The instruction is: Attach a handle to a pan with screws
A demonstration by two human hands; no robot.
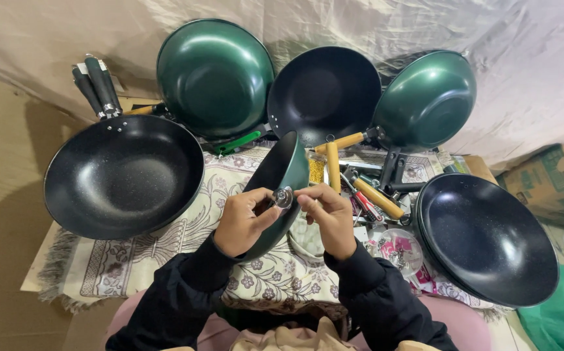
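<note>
- Left hand (241, 222) grips the edge of a green pan (281, 188) held on its side above the lap, thumb pressed by a small shiny metal fitting (283, 197) on the pan's wall.
- Right hand (329, 220) pinches that same fitting from the other side, fingertips closed on it; both hands meet at the pan's rim.
- To do this well, I judge the left hand should keep the pan steady against the lap while the right turns or seats the fitting squarely, so it does not slip or go on crooked.
- Count, from far left of the hands: one big black pan (124, 175) lying face up on the patterned cloth (165, 253), with two dark handles (96, 84) beyond it.
- Above the hands: a green pan showing its underside (215, 77), a black pan standing on edge (324, 94), another green one (428, 101) to the right.
- Right of the right hand: one more black pan (487, 237), three wooden-grip handles (376, 198) that I can make out, a clear tub of small parts (399, 250), and a cardboard box (552, 179).
- Six pans in all, counting the held one.
</note>
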